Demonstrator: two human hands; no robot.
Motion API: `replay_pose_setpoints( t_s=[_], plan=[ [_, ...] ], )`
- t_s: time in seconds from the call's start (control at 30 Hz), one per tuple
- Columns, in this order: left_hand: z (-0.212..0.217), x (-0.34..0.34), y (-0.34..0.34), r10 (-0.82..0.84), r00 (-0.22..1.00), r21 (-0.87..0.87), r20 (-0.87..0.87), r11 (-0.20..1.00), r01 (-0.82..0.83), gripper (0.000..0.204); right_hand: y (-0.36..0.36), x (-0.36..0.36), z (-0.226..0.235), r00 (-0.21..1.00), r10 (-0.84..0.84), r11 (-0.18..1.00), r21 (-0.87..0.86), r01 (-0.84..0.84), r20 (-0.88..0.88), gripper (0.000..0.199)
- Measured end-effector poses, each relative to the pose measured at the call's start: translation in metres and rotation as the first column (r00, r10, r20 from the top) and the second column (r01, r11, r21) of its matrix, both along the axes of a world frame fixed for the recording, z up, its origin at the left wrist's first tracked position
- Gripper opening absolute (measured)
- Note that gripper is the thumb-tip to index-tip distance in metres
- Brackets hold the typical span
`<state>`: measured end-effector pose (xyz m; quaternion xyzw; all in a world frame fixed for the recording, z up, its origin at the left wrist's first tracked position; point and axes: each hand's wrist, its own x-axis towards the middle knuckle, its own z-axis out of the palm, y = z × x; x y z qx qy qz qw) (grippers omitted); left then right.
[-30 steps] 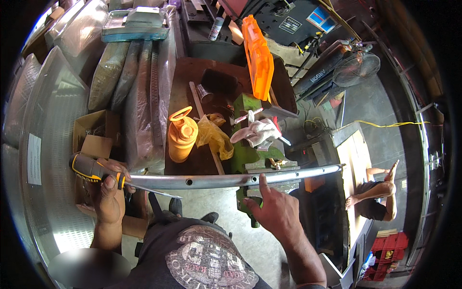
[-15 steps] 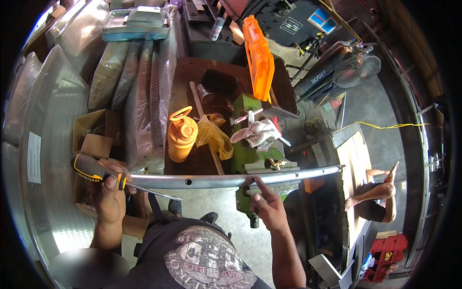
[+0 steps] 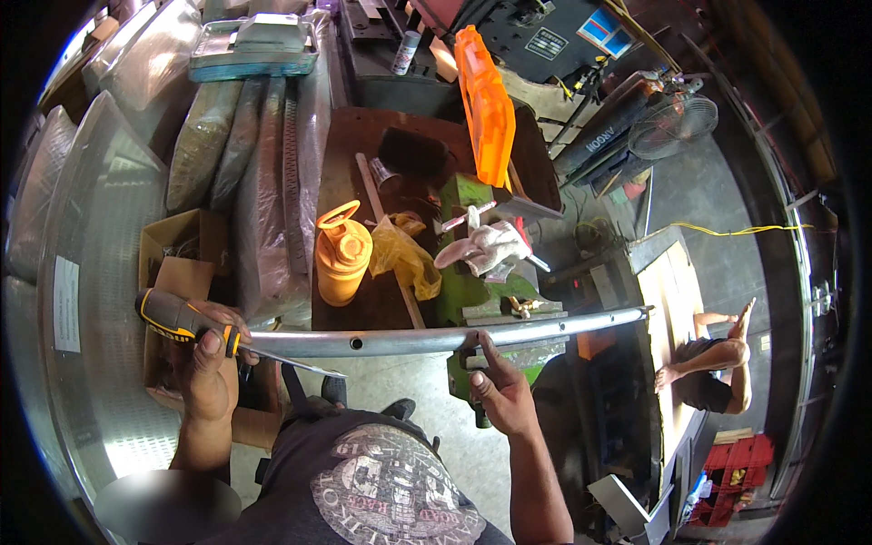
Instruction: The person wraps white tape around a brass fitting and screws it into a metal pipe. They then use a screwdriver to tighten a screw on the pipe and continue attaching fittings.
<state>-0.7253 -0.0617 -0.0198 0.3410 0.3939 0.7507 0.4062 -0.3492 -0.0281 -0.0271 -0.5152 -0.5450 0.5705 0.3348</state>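
Observation:
My left hand (image 3: 209,368) is closed around the thick yellow-and-black handle of a hand tool (image 3: 177,320) with a long, narrow, tapering metal blade. The blade slants below the left end of a round metal tube (image 3: 409,340), which has several holes along it. Left fingers lie close by the tube end; whether they touch it is hidden. The tube runs across in front of me through a green bench vise (image 3: 468,386). My right hand (image 3: 507,395) holds nothing; its index fingertip touches the tube's underside near a hole, thumb held apart.
Behind the tube, the brown bench bears an orange bottle (image 3: 342,259), a yellow plastic bag (image 3: 407,263) and a dark box. White gloves (image 3: 489,250) lie on the vise. An orange case (image 3: 486,109) stands beyond. Wrapped panels and a cardboard box (image 3: 186,245) are left; another person's legs (image 3: 718,359) are right.
The right hand and forearm have shifted very slightly, with the index finger still at the tube. The left hand keeps its hold on the tool.

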Motion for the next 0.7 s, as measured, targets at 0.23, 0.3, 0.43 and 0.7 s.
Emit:
replay_pose_setpoints(
  t_s=[0.23, 0.3, 0.43, 0.7],
  plan=[
    [-0.005, -0.003, 0.000, -0.019, 1.000, 0.006, -0.004, 1.000, 0.019, 0.039, 0.003, -0.005, 0.024, 0.849, 0.007, 0.997, 0.063, -0.047, 0.528, 0.081],
    [-0.004, -0.003, -0.002, -0.004, 1.000, -0.010, 0.005, 1.000, 0.004, 0.039, 0.005, -0.009, 0.026, 0.696, 0.023, 0.987, 0.095, -0.131, 0.718, 0.084],
    [0.002, -0.014, -0.002, -0.006, 1.000, 0.035, -0.008, 0.999, 0.007, 0.034, -0.003, -0.008, 0.035, 0.685, -0.057, 0.994, 0.106, -0.030, 0.726, 0.083],
    [-0.066, -0.139, 0.064, 0.183, 0.983, -0.293, -0.020, 0.939, -0.180, 0.022, -0.033, 0.019, -0.019, 0.908, -0.128, 0.950, 0.314, -0.003, 0.398, 0.070]
  ],
)
